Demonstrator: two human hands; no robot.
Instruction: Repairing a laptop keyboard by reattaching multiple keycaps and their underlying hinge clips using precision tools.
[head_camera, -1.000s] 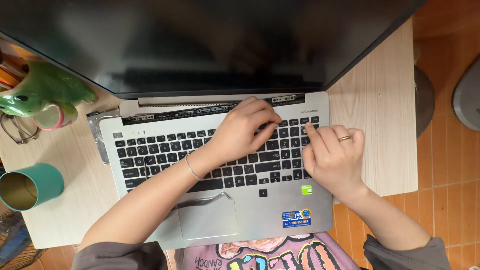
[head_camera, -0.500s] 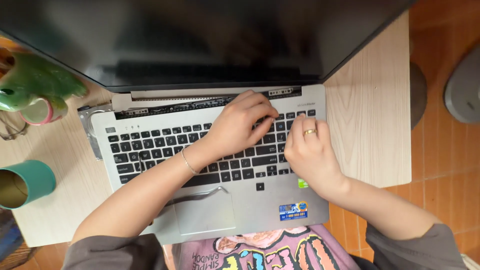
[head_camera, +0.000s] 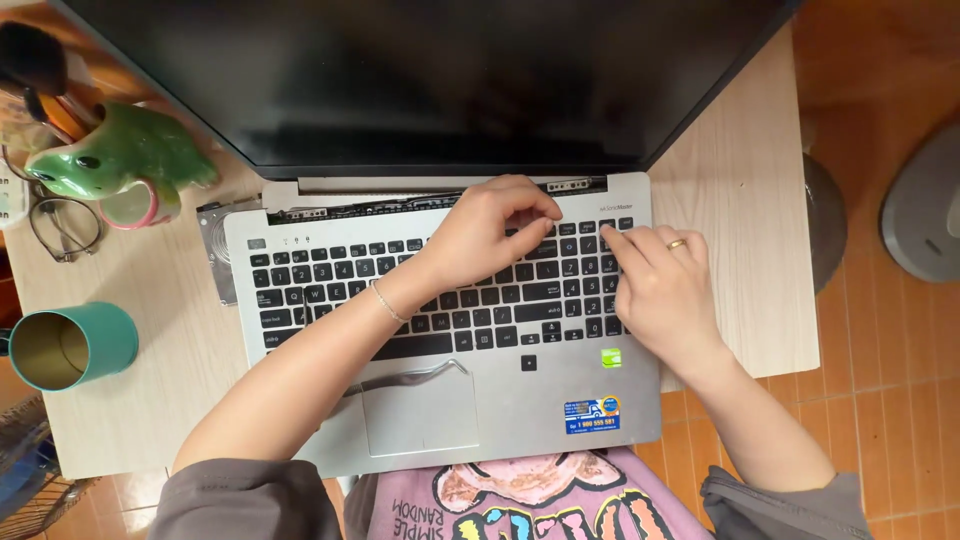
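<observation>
A silver laptop with a black keyboard and a dark screen lies open on a small light wooden table. My left hand reaches across to the upper right rows of keys, fingers curled with their tips on the keys near the hinge. My right hand, a ring on one finger, rests on the number pad with its fingers pointing up and left toward the left hand. Neither hand holds a visible object. The touchpad has its top edge lifted out of the case.
A green frog-shaped mug and a pair of glasses sit at the table's left. A teal cup stands nearer the front left. A flat metal box pokes out beside the laptop's left corner. A grey round object sits on the orange floor.
My right hand shifted left over the keys half a second ago and has moved back up onto the number pad. My left hand stays curled at the upper right keys.
</observation>
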